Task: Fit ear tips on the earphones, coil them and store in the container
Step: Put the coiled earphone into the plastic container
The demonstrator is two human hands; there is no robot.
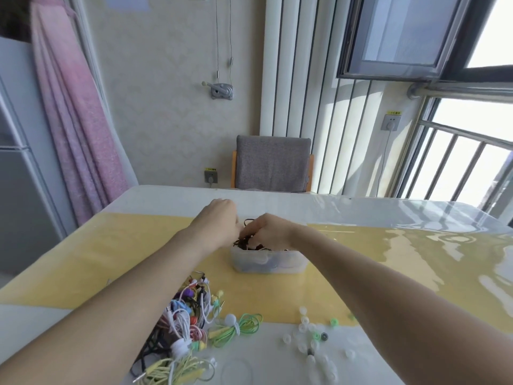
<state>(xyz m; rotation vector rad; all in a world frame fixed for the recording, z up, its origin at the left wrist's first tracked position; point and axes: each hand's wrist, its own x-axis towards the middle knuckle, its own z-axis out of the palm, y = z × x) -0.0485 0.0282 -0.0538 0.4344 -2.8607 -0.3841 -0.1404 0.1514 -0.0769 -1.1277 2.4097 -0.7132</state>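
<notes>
A table (416, 245) covered by a glossy clear sheet over a yellow cloth fills the lower view; a grey upholstered chair (273, 162) stands at its far edge, against the wall. Near the table's centre sits a translucent plastic container (268, 262), open at the top, with dark earphone cable (245, 243) heaped inside it and rising above the rim. Both forearms reach forward over the table and meet above the container. The right hand (270, 230) hangs over the container's mouth, fingers curled downward into the dark cable and pinching it. The left hand (219, 219) lies just beside the right, at the container's left far corner; its fingers bend toward the cable, but whether they are clamped on it cannot be told, since the back of the hand hides them. In the near left foreground lies a pile of coloured earphones (183, 323), white, green, yellow, pink and black, with one green coiled set (241, 326) at its right edge. To the right of the pile, well apart from the container, loose ear tips (312, 336), mostly clear with a few green, lie scattered on the table.
</notes>
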